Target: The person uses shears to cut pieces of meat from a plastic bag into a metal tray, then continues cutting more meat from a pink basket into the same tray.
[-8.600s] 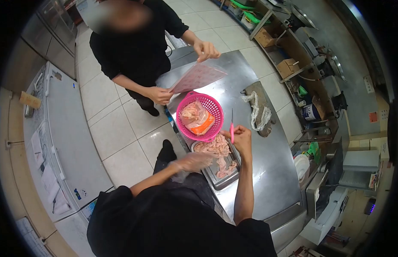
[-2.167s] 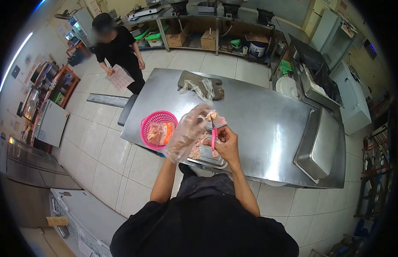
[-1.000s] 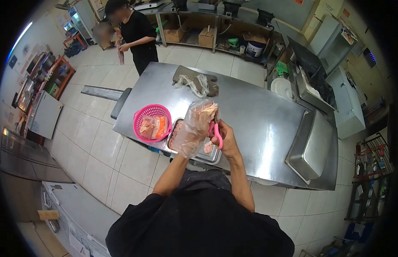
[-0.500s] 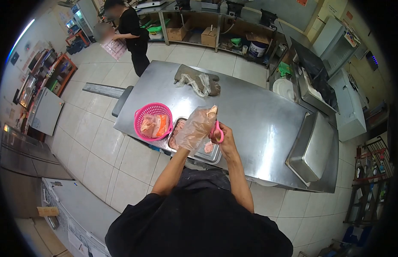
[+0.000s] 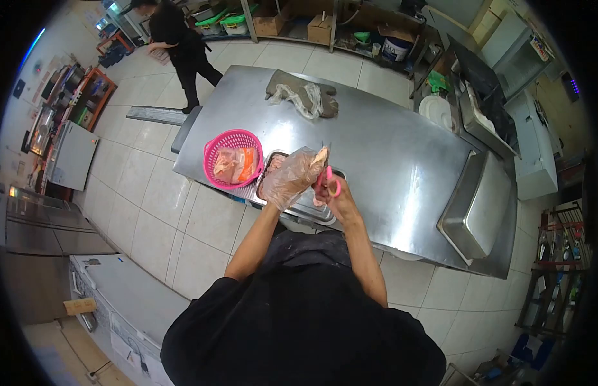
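My gloved left hand (image 5: 287, 182) pinches soft, slippery meat (image 5: 320, 156); my right hand (image 5: 334, 195) grips pink scissors (image 5: 326, 181) just beside that grip.

- One head-worn camera looks steeply down over the wearer's chest, close to the hands.
- Its fisheye view faces the steel table (image 5: 389, 161) toward 12 o'clock.

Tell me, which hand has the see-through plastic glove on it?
The left hand, the one pinching a piece of raw meat above the metal tray. The right hand is bare and works the pink scissors.
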Action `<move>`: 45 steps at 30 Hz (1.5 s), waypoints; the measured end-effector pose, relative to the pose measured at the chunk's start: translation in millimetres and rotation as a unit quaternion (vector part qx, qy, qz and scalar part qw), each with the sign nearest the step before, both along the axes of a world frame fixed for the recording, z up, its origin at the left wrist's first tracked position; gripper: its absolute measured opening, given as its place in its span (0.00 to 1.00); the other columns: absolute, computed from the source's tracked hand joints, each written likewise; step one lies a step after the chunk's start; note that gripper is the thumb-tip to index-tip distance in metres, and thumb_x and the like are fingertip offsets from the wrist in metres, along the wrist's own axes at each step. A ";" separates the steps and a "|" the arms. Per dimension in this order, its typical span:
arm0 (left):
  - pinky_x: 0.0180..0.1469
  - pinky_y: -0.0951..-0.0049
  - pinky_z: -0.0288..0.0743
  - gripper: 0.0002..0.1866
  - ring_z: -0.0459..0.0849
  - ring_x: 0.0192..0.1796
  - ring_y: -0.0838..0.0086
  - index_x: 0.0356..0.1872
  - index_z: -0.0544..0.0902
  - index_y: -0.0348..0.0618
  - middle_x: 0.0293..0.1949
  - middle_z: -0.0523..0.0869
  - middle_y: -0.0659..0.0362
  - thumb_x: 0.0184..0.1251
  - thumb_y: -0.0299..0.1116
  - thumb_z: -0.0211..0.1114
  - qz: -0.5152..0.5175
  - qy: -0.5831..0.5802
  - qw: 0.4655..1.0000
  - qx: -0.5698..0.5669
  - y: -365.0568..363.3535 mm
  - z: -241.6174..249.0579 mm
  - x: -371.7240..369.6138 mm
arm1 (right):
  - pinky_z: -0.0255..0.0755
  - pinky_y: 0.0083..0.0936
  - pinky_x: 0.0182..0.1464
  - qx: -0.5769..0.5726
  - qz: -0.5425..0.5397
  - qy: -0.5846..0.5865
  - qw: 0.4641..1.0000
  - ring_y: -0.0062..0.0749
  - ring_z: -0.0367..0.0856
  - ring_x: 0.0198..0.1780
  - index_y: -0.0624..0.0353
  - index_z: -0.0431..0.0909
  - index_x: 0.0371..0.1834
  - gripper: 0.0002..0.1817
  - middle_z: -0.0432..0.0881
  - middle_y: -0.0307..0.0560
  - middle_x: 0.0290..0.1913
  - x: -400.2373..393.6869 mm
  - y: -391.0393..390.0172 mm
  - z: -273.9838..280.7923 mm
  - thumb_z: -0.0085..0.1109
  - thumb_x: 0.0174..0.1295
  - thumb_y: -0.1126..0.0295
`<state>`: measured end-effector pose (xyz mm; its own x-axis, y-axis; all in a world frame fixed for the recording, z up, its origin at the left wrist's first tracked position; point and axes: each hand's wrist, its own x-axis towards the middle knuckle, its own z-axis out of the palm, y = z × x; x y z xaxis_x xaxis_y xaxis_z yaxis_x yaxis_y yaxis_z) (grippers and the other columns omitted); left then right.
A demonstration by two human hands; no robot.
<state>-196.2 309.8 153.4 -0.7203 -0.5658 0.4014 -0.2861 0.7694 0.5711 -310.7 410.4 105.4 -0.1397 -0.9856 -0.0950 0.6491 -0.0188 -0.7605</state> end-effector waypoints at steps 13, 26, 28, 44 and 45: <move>0.33 0.67 0.71 0.23 0.77 0.35 0.65 0.56 0.71 0.39 0.32 0.77 0.56 0.56 0.25 0.58 -0.021 -0.058 0.975 -0.215 -14.8 -34.9 18.4 | 0.57 0.12 0.22 -0.007 0.061 -0.003 0.998 0.14 0.63 0.23 0.57 0.71 0.35 0.18 0.68 0.33 0.25 0.9 -5.9 -16.1 0.62 0.58 0.55; 0.38 0.62 0.73 0.23 0.78 0.36 0.59 0.55 0.70 0.34 0.32 0.78 0.52 0.57 0.25 0.59 -0.091 -0.028 0.995 0.026 -21.5 -20.7 20.4 | 0.59 0.13 0.28 -0.045 -0.032 -0.011 0.998 0.15 0.65 0.25 0.62 0.74 0.41 0.28 0.72 0.36 0.27 22.3 -12.5 -9.4 0.65 0.53 0.47; 0.37 0.63 0.73 0.20 0.78 0.34 0.59 0.55 0.71 0.34 0.31 0.78 0.52 0.60 0.27 0.57 -0.075 -0.017 0.987 -0.141 -23.0 -20.1 21.0 | 0.58 0.14 0.28 -0.024 0.000 0.009 1.000 0.15 0.65 0.25 0.61 0.74 0.39 0.29 0.72 0.35 0.26 17.0 -12.4 -16.1 0.67 0.50 0.45; 0.39 0.61 0.69 0.21 0.77 0.35 0.54 0.38 0.78 0.35 0.30 0.79 0.47 0.67 0.47 0.52 -0.115 -0.092 0.961 0.234 -52.5 -4.8 17.1 | 0.53 0.13 0.23 -0.024 -0.077 -0.055 0.995 0.15 0.61 0.21 0.62 0.72 0.33 0.15 0.67 0.33 0.21 25.2 -36.2 -25.2 0.61 0.58 0.61; 0.39 0.61 0.69 0.20 0.77 0.35 0.54 0.38 0.78 0.35 0.30 0.78 0.47 0.67 0.46 0.52 -0.124 -0.086 0.964 0.219 -56.1 -7.7 17.7 | 0.54 0.14 0.24 -0.009 -0.070 -0.061 0.996 0.15 0.61 0.21 0.62 0.72 0.32 0.14 0.67 0.33 0.22 23.6 -36.4 -26.4 0.60 0.59 0.62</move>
